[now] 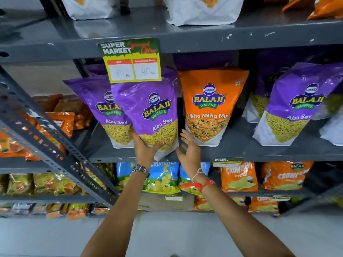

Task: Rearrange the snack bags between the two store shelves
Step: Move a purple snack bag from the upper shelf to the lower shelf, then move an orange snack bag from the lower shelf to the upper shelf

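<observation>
A purple Aloo Sev bag (148,110) leans tilted at the front edge of the grey middle shelf (232,151), its bottom corner overhanging. My left hand (146,149) grips that bag from below. My right hand (189,151) is open with spread fingers, in the gap between the purple bag and an upright orange Tikha Mitha Mix bag (209,106), fingertips near the orange bag's lower left corner. Another purple Aloo Sev bag (100,108) stands behind to the left. One more purple bag (295,106) leans on the right.
A price tag sign (131,60) hangs from the upper shelf edge (204,43), over the held bag's top. White-bottomed bags (202,10) stand above. Blue and orange chip bags (239,177) fill the lower shelf. A slanted grey rack post (46,138) crosses the left side.
</observation>
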Available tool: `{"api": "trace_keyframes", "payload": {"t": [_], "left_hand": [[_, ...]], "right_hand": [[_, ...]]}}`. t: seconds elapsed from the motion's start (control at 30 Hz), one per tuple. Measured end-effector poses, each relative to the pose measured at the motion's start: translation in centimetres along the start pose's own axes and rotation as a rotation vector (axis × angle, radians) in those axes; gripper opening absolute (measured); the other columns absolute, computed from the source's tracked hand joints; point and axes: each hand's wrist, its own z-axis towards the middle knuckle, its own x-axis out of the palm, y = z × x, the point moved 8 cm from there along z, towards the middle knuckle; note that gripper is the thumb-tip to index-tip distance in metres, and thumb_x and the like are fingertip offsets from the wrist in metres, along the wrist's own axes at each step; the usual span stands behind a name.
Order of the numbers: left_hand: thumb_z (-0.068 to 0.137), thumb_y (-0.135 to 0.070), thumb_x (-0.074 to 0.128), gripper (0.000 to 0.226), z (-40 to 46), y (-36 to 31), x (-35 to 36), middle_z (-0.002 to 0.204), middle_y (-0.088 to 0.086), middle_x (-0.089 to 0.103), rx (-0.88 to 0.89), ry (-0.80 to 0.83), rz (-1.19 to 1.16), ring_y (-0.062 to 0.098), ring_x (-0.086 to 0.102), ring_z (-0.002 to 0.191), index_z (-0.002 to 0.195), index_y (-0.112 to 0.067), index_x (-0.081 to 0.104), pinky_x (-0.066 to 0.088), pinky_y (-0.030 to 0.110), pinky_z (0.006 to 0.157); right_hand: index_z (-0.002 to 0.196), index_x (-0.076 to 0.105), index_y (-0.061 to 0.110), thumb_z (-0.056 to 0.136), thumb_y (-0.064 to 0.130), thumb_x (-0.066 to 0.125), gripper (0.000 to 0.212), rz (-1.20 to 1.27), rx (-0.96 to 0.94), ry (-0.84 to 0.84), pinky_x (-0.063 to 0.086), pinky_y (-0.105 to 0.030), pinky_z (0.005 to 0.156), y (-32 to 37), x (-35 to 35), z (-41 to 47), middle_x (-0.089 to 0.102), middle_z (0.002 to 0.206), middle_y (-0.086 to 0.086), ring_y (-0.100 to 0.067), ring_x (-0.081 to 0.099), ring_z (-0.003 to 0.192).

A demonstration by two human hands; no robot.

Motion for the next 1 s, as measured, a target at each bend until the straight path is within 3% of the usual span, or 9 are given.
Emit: {"api": "trace_keyframes", "payload": {"t": [0.1,0.2,0.3,0.37,0.4,0.5,0.6,0.73,1.0], "left_hand": [[0.050,-0.011,0.087,0.111,-1.4,-1.1,-0.6,0.139,0.009,0.031,0.085,-0.180,-0.006,0.013,0.030,0.126,0.139,-0.004,0.021,0.026,0.014,0.106],[0.064,-0.031,0.079,0.083,-5.2,-3.4,0.0,0.134,0.017,0.034,0.233,-0.328,0.119,0.017,0.030,0.123,0.131,-0.013,0.032,0.028,0.024,0.105],[0.082,-0.027,0.064,0.044,-6.0,-5.6,5.7,0.115,0.013,0.050,0.390,-0.025,0.205,0.011,0.041,0.108,0.118,-0.008,0.049,0.038,0.029,0.098],[0.080,-0.025,0.064,0.053,-5.1,-6.1,9.7,0.120,0.004,0.045,0.293,0.187,0.150,0.008,0.040,0.113,0.125,-0.008,0.043,0.040,0.033,0.098],[0.079,-0.025,0.065,0.064,-4.5,-6.0,10.9,0.130,0.006,0.040,0.187,0.221,0.065,0.008,0.036,0.120,0.133,-0.008,0.034,0.038,0.026,0.101],[0.084,-0.009,0.061,0.080,-3.1,-5.1,13.6,0.149,0.015,0.025,-0.104,0.272,-0.151,0.010,0.028,0.125,0.142,-0.003,0.007,0.032,-0.004,0.080],[0.085,-0.009,0.059,0.076,-1.5,-4.1,15.2,0.139,0.009,0.037,-0.199,0.322,-0.166,0.011,0.037,0.117,0.142,-0.006,0.008,0.036,0.011,0.084],[0.075,-0.003,0.069,0.069,-0.3,-2.9,15.8,0.132,0.022,0.050,-0.261,0.345,-0.151,0.022,0.051,0.110,0.131,-0.003,0.028,0.043,0.045,0.102],[0.067,0.004,0.073,0.073,-1.3,-3.9,16.4,0.123,0.020,0.053,-0.123,0.416,-0.025,0.019,0.049,0.107,0.128,0.003,0.032,0.043,0.034,0.092]], "right_hand": [[0.113,0.060,0.001,0.072,0.008,0.060,0.042,-0.030,-0.013,-0.325,0.055,-0.050,0.089,-0.6,-5.9,-0.4,0.065,0.110,-0.013,-0.027,0.063,0.102],[0.119,0.050,0.010,0.060,0.014,0.076,0.065,-0.079,0.015,-0.467,0.048,-0.050,0.094,-1.9,-11.0,1.2,0.053,0.119,-0.017,-0.036,0.053,0.111],[0.136,0.036,0.005,0.053,0.017,0.090,0.100,-0.197,0.173,-0.354,0.032,-0.043,0.107,-3.6,-12.9,3.9,0.042,0.138,-0.019,-0.035,0.036,0.131],[0.142,0.025,0.007,0.052,0.020,0.091,0.112,-0.110,0.235,-0.225,0.030,-0.048,0.114,-4.8,-12.8,5.6,0.037,0.145,-0.019,-0.033,0.032,0.137],[0.142,0.022,0.009,0.051,0.021,0.092,0.116,-0.051,0.251,-0.169,0.032,-0.051,0.114,-5.4,-12.6,6.3,0.038,0.144,-0.019,-0.031,0.035,0.136],[0.138,0.028,0.007,0.056,0.012,0.089,0.103,0.026,0.284,-0.009,0.041,-0.052,0.109,-6.3,-12.0,7.5,0.049,0.135,-0.014,-0.026,0.048,0.127],[0.129,0.036,0.008,0.060,0.008,0.086,0.085,0.028,0.290,0.056,0.045,-0.052,0.106,-6.5,-11.7,7.9,0.055,0.127,-0.012,-0.026,0.053,0.122],[0.127,0.037,0.005,0.065,0.004,0.083,0.077,0.036,0.298,0.044,0.046,-0.049,0.105,-6.6,-11.8,8.0,0.055,0.117,-0.005,-0.021,0.054,0.114],[0.122,0.044,0.011,0.064,0.010,0.084,0.071,0.026,0.241,-0.051,0.048,-0.056,0.100,-6.4,-14.3,5.9,0.060,0.119,-0.012,-0.030,0.059,0.116]]}}
